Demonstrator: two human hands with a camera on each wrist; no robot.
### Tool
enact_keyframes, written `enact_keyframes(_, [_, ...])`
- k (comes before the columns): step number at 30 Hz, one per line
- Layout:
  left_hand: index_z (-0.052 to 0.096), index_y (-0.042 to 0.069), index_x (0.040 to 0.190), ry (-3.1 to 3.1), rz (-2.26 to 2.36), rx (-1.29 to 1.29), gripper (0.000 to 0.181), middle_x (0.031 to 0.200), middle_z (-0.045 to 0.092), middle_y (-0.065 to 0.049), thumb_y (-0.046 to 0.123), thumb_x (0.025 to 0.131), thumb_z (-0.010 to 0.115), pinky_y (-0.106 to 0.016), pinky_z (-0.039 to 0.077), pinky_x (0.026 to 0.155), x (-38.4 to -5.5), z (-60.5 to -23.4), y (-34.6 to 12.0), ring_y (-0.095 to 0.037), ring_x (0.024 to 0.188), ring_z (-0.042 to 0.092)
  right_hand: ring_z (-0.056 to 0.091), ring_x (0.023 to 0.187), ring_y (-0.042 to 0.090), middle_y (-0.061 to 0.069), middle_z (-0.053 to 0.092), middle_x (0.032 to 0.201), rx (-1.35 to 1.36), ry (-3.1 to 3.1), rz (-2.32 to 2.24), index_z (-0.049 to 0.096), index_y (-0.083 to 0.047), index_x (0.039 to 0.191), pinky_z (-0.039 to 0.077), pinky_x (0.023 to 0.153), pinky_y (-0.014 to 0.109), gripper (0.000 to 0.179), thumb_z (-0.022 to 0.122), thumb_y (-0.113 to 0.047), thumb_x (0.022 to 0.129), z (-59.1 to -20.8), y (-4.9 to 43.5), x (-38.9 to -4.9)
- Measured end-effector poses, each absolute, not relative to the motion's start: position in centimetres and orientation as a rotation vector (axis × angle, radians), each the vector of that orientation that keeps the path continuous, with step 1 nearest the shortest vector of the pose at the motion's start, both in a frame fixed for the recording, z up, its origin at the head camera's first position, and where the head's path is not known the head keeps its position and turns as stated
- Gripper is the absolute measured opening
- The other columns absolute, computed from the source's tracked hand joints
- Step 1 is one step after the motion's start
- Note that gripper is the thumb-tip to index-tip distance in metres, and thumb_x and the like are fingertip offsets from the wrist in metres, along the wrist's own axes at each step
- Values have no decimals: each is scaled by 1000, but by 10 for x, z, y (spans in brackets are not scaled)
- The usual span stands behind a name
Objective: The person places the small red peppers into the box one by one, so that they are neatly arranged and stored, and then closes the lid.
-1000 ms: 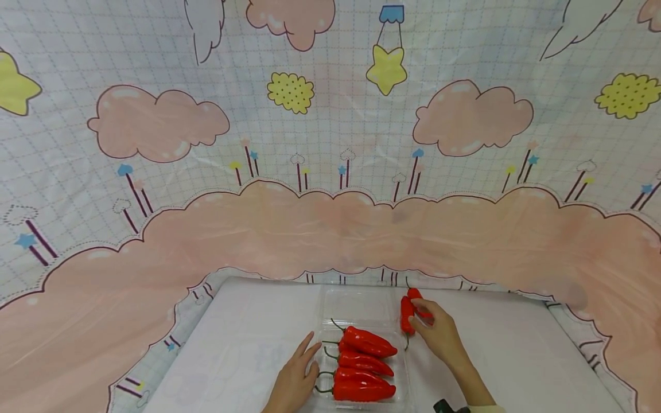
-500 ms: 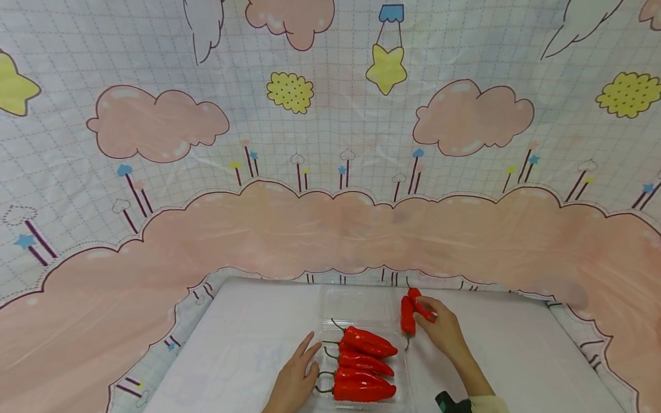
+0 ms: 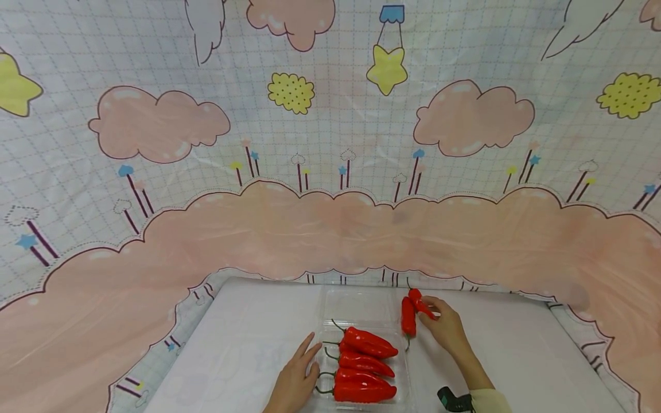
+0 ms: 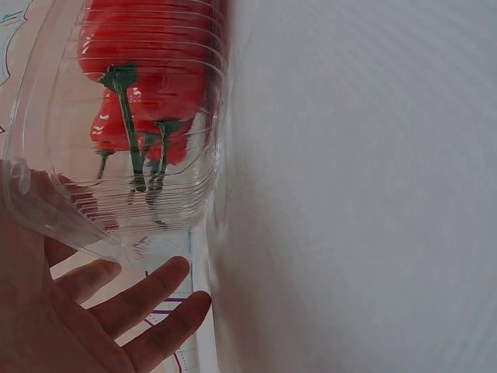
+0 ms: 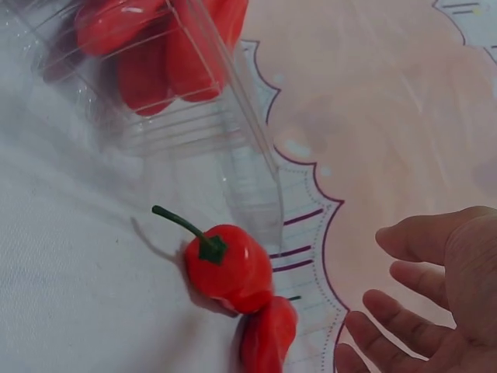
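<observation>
A clear plastic clamshell box [image 3: 404, 376] lies with its lid [image 3: 358, 307] folded back, holding several red peppers [image 3: 364, 385] with green stems. At the box's left side rests my left hand [image 3: 293, 378], fingers extended; in the left wrist view its thumb side shows behind the clear wall. Two smaller red peppers lie right of the lid: a near one [image 3: 408, 316] and a far one [image 3: 415, 296]. Beside the far pepper is my right hand [image 3: 446, 328]. The right wrist view shows its fingers [image 5: 404, 322] spread and loosely bent, apart from both peppers.
The white tabletop [image 3: 232, 344] extends to both sides of the box. Beyond its back edge hangs a patterned cloth [image 3: 330, 229] with clouds and stars. A dark wrist device [image 3: 454, 400] sits at the right sleeve [image 3: 490, 401].
My right hand has shifted slightly right, away from the near pepper, and more of the far pepper shows. The left hand, the box and its peppers have stayed in place.
</observation>
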State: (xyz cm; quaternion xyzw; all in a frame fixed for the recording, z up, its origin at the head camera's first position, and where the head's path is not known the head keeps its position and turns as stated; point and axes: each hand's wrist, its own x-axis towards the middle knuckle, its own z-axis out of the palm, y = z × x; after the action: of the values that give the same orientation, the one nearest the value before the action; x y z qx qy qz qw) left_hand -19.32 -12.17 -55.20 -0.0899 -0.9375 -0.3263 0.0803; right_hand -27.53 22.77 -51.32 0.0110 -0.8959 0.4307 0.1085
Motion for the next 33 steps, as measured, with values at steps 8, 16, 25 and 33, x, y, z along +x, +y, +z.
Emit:
enact_keyframes(8, [62, 13, 133, -2804, -970, -278, 38, 154, 44, -4, 15, 95, 56, -49, 53, 94, -193, -551, -122, -29, 121, 62, 60, 115, 36, 22, 62, 127, -8, -2640, 1287, 58, -2, 132, 53, 96, 48, 42, 65, -15, 92, -523, 234, -282])
enact_keyframes(16, [63, 11, 131, -2797, -963, -293, 38, 153, 45, -5, 14, 94, 56, -49, 53, 94, -194, -552, -123, -30, 123, 61, 57, 119, 40, 25, 59, 132, -57, -2700, 1269, 54, -2, 135, 50, 98, 54, 47, 64, -20, 93, -534, 241, -287])
enact_keyframes(25, [62, 11, 132, -2807, -970, -287, 39, 154, 44, -5, 14, 94, 56, -50, 53, 94, -194, -551, -123, -30, 123, 60, 55, 120, 43, 28, 55, 134, -91, -2762, 1280, 48, -1, 139, 56, 91, 50, 52, 63, -20, 93, -545, 245, -294])
enact_keyframes(33, [62, 11, 133, -2813, -968, -297, 39, 154, 44, -6, 14, 94, 55, -49, 54, 92, -194, -551, -123, -29, 121, 61, 54, 120, 47, 32, 53, 133, -146, -2790, 1302, 45, 2, 140, 56, 91, 50, 56, 64, -20, 93, -552, 248, -301])
